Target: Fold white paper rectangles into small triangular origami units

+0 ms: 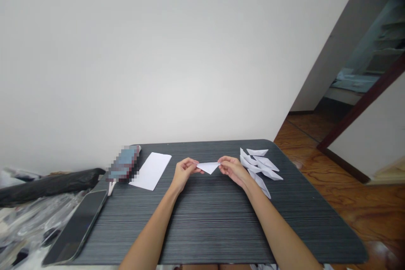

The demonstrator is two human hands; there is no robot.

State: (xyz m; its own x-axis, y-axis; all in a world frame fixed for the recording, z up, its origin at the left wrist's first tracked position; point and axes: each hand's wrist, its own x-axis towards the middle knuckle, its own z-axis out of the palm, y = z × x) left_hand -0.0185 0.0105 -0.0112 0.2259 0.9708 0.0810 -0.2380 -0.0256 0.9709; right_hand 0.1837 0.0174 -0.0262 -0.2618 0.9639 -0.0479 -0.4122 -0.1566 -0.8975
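Dk tbl (218,219) w/ phone (76,228), wht ppr (151,171), folded ppr pcs (265,163).

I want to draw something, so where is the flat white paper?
In the head view, the flat white paper lies on the left part of the dark table, between the blurred blue-and-red thing and the left hand.

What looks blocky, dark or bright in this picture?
In the head view, square blocks blur a blue-and-red object; that head view's top right corner fades dark, the smooth white wall looks brightest near its middle, and a white paper triangle stands out against the dark grey striped table.
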